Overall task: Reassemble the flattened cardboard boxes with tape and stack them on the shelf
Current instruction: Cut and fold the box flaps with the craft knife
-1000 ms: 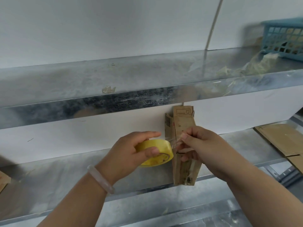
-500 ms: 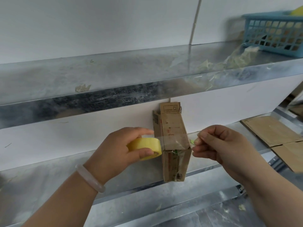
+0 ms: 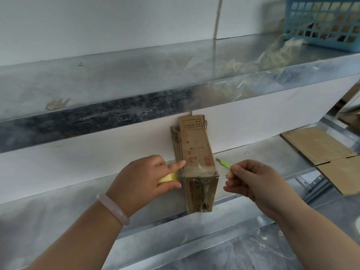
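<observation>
Now that the strip spans the box at the shelf front edge, wider than before, L hand grips the tape roll & R hand pinches its free end, so seal looks nearly ready.

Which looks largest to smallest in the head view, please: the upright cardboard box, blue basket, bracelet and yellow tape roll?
1. upright cardboard box and blue basket: about alike; the basket sits farther off and is cropped, so unranked.
2. bracelet.
3. yellow tape roll, mostly hidden by the left hand.
</observation>
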{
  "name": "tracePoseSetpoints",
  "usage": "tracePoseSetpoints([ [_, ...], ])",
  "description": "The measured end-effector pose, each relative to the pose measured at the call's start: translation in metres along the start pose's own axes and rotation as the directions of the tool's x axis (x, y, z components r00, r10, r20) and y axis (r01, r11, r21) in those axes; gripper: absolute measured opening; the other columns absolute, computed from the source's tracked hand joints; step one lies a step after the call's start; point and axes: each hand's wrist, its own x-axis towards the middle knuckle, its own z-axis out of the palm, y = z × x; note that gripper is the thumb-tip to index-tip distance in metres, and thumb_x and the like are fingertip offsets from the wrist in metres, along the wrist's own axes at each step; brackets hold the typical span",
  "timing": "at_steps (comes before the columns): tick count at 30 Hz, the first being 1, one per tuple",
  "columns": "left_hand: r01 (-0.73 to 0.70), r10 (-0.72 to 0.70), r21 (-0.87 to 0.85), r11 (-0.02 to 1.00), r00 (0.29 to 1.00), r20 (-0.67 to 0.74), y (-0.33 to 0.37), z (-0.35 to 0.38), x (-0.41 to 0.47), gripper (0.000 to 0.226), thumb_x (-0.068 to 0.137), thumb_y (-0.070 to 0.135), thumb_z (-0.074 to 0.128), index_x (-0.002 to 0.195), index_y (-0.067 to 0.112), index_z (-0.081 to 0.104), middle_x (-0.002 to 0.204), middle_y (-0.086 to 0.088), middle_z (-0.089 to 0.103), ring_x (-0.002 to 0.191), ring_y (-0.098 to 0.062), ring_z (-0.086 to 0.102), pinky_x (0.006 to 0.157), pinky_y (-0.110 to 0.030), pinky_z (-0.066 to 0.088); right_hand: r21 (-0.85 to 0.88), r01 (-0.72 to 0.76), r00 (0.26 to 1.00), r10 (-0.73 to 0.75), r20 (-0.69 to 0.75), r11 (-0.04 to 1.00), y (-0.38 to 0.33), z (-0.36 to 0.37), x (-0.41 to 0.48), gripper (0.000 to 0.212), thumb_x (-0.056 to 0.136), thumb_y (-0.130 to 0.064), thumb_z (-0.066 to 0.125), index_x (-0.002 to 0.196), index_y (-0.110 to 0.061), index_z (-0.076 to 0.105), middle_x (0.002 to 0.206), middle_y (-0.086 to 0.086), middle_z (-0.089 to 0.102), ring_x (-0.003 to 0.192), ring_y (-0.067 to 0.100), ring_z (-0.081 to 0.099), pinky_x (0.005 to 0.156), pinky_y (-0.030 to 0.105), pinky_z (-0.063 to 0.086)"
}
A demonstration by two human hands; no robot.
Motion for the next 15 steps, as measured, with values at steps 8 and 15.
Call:
tracePoseSetpoints([
  [8, 0.014, -0.015, -0.028, 1.0, 0.999, -0.041, 0.002, 0.032, -0.001, 0.053, 0.088, 0.055, 0.041, 0.137, 0.035, 0.039, 0.078, 0.01, 0.049, 0.06, -0.002, 0.042, 0.051, -0.007, 0.031, 0.087, -0.086, 0.996, 0.083, 0.031, 0.993, 0.037, 0.007, 0.016, 0.018, 0.086, -0.014, 0.064, 0.077, 0.002, 0.062, 0.066, 0.013, 0.06, 0.058, 0.019, 0.06, 0.063, 0.035, 0.06],
  [15, 0.006, -0.007, -0.015, 1.0, 0.996, -0.084, 0.004, 0.034, 0.0, 0.053, 0.087, 0.052, 0.044, 0.135, 0.03, 0.042, 0.076, 0.009, 0.05, 0.059, -0.002, 0.041, 0.052, -0.008, 0.029, -0.133, -0.046, 0.995, 0.034, -0.091, 0.99, 0.054, 0.0, 0.029, 0.05, 0.069, -0.035, 0.076, 0.108, -0.01, 0.06, 0.095, 0.012, 0.062, 0.077, 0.021, 0.066, 0.076, 0.037, 0.06],
])
